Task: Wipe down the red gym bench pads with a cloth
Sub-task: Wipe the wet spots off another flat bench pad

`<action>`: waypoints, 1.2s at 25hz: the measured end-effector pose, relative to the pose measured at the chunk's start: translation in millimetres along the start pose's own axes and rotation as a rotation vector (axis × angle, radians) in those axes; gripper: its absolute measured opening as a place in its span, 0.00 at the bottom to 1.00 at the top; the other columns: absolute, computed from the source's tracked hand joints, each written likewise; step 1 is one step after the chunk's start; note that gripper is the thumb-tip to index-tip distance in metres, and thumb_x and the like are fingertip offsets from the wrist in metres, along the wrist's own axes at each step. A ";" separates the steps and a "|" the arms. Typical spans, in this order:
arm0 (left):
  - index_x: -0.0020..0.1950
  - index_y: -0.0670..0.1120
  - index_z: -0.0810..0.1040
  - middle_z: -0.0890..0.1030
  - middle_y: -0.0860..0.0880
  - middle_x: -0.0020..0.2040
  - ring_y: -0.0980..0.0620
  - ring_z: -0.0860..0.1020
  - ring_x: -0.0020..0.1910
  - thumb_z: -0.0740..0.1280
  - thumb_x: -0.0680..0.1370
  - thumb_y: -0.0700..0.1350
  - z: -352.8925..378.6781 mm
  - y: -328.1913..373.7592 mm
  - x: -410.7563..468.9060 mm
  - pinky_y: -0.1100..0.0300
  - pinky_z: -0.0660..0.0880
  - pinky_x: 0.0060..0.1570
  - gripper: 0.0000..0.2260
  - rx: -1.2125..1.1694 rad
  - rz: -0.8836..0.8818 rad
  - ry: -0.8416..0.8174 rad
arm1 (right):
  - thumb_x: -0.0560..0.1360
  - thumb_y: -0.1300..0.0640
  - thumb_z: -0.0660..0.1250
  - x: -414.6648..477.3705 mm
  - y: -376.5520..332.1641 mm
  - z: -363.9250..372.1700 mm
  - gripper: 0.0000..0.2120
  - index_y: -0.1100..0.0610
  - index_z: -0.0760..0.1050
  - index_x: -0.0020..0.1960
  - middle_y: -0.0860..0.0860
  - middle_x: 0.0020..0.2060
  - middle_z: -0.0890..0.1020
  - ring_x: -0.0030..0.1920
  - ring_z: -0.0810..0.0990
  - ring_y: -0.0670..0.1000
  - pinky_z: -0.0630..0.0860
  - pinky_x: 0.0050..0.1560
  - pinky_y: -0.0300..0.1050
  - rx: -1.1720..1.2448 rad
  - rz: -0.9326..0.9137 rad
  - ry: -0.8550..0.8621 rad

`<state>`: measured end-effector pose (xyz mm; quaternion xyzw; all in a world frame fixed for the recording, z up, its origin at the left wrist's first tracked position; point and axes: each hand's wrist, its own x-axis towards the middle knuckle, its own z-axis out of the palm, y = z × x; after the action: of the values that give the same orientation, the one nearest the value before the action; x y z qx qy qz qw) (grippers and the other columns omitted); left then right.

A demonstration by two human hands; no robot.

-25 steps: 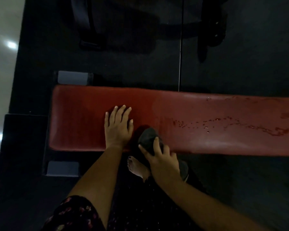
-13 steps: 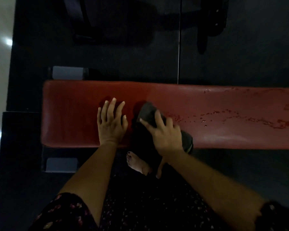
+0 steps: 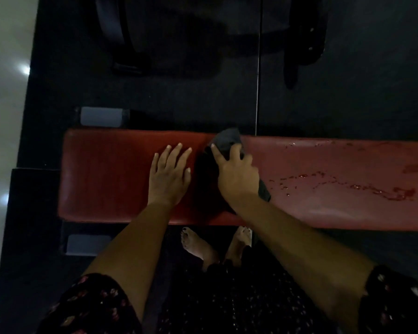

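Note:
The long red bench pad (image 3: 323,208) runs across the view from left to right. My left hand (image 3: 168,175) lies flat on it with fingers spread, left of centre. My right hand (image 3: 235,175) presses a dark grey cloth (image 3: 227,140) onto the pad just beside it; the cloth's tip reaches the pad's far edge and a corner trails out under my wrist. Streaks and drops of liquid (image 3: 348,186) glisten on the pad to the right of the cloth.
Two grey bench feet (image 3: 101,116) (image 3: 87,244) stick out at the bench's left end. My bare feet (image 3: 203,247) stand on the dark mat in front of the bench. Dark gym equipment (image 3: 304,32) sits on the floor beyond. Pale tiled floor (image 3: 5,68) lies far left.
My right hand has pushed the cloth from the pad's near edge across to its far edge. My left hand has stayed flat on the pad.

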<state>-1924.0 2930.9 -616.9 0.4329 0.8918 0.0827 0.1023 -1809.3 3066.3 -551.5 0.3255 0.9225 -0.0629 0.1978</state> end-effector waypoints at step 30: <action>0.78 0.53 0.60 0.62 0.48 0.77 0.39 0.55 0.77 0.57 0.80 0.55 -2.9 46.1 -14.4 0.35 0.53 0.72 0.25 0.080 -0.052 -0.156 | 0.79 0.56 0.61 -39.2 56.3 14.4 0.35 0.39 0.48 0.78 0.61 0.73 0.55 0.55 0.71 0.63 0.75 0.44 0.52 -0.028 -0.021 -0.009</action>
<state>-1881.2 2947.5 -601.6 0.4186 0.8946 0.0107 0.1561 -1741.5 3084.2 -548.0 0.3128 0.9257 -0.0537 0.2059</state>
